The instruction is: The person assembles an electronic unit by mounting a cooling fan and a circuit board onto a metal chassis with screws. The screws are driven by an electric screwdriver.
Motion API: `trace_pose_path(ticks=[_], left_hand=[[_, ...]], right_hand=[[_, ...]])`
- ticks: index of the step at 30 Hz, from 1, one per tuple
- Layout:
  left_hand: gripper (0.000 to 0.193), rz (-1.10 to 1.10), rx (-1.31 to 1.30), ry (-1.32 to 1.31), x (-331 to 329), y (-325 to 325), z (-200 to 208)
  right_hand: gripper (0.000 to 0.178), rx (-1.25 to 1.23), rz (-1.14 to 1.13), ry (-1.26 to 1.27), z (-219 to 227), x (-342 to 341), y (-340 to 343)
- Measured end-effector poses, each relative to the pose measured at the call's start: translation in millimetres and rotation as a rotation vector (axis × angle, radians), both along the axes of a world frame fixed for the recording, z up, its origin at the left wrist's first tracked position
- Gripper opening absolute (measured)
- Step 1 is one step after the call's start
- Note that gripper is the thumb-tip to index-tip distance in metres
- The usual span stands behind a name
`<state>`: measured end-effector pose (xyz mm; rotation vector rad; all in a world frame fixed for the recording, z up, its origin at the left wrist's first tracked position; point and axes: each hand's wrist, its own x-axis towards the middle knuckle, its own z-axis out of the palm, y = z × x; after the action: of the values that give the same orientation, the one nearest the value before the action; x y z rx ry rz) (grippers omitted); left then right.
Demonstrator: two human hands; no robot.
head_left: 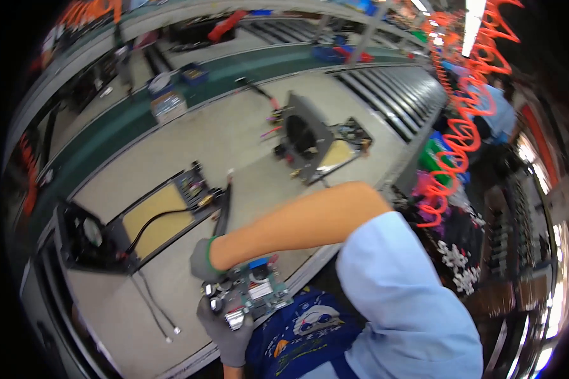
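My left hand, in a grey glove, grips the near left edge of a green circuit board. The board carries silver heat sinks, round capacitors and a blue part. My right arm crosses over the board, and my right hand, in a grey glove with a green cuff, is closed at its far left corner; its fingers are mostly hidden. A dark rod-like thing rises just beyond that hand, and I cannot tell whether the hand holds it.
An opened black casing with a fan panel and cables lies on the left of the worktable. Another casing with an upright fan panel stands farther right. Metal rollers lie at the back right; orange coiled hoses hang there.
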<state>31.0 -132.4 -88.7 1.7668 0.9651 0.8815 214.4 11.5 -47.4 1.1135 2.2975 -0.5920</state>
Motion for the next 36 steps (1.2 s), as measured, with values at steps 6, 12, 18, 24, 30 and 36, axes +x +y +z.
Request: trace_pose_path(ticks=[6, 12, 18, 24, 30, 36], left_hand=[[0.108, -0.049, 0.253, 0.209, 0, 9, -1], [0.104, 0.013, 0.254, 0.209, -1, 2, -6], [0.101, 0.066, 0.185, 0.16, 0, 0, -8], [0.102, 0.036, 0.174, 0.157, 1, 1, -8], [0.096, 0.09, 0.231, 0.133, 6, 0, -4], [0.091, 0.141, 0.283, 0.177, 8, -1, -2]], right_hand=[[0.042, -0.039, -0.057, 0.015, 44, 21, -8], [0.033, -0.056, -0.001, 0.044, 29, 20, -4], [0.031, -0.078, -0.008, 0.049, 31, 12, 2], [0.029, -0.012, -0.004, -0.006, 50, -1, -7], [0.035, 0.025, -0.059, -0.01, 49, 5, -9], [0.04, 0.168, -0.239, 0.193, 30, 38, -23]])
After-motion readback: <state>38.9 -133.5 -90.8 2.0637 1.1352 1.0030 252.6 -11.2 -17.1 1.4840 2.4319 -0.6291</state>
